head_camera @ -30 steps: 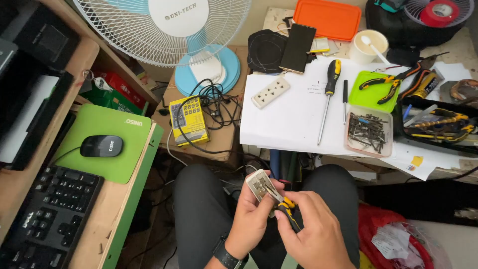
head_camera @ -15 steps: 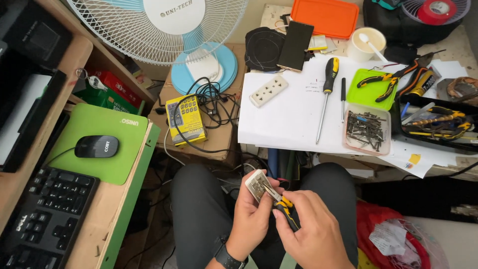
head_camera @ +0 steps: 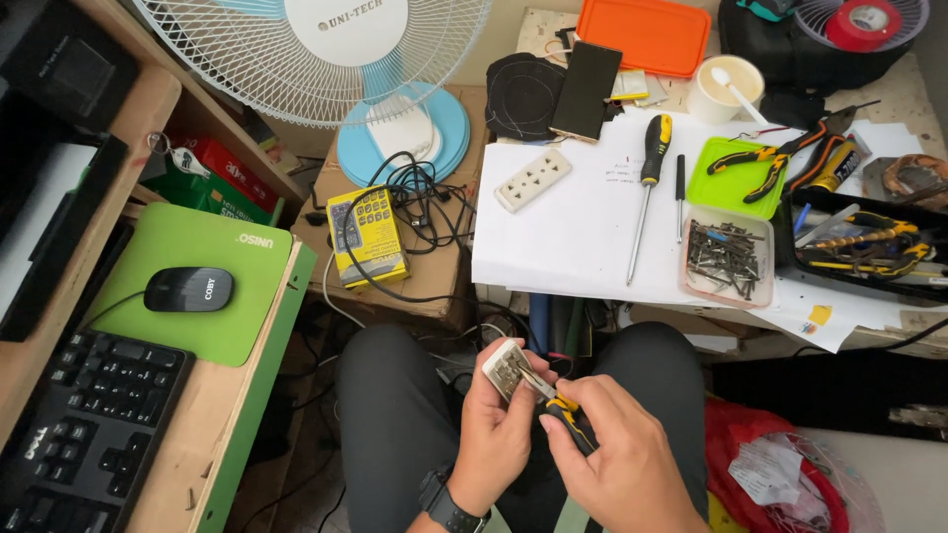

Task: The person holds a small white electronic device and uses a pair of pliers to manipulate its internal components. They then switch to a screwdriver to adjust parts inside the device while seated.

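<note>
Holding a small white socket part (head_camera: pixel 507 368) above the lap, the left hand (head_camera: pixel 497 434) has its fingers closed around it. The right hand (head_camera: pixel 617 464) grips small pliers with yellow-black handles (head_camera: pixel 565 410), the tips touching the part. On the worktop (head_camera: pixel 573 237) behind lie a screwdriver (head_camera: pixel 647 188) and a tray of screws (head_camera: pixel 726 259).

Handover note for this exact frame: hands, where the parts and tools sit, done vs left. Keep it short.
Left hand: holds a small white socket piece over the lap, open side up.
Right hand: grips a yellow-and-black handled tool, tip on the piece.
On the white sheet: long screwdriver, tray of screws, white outlet strip.
Done: piece is open.
Left: cannot tell what remains inside; it is not closed.
</note>
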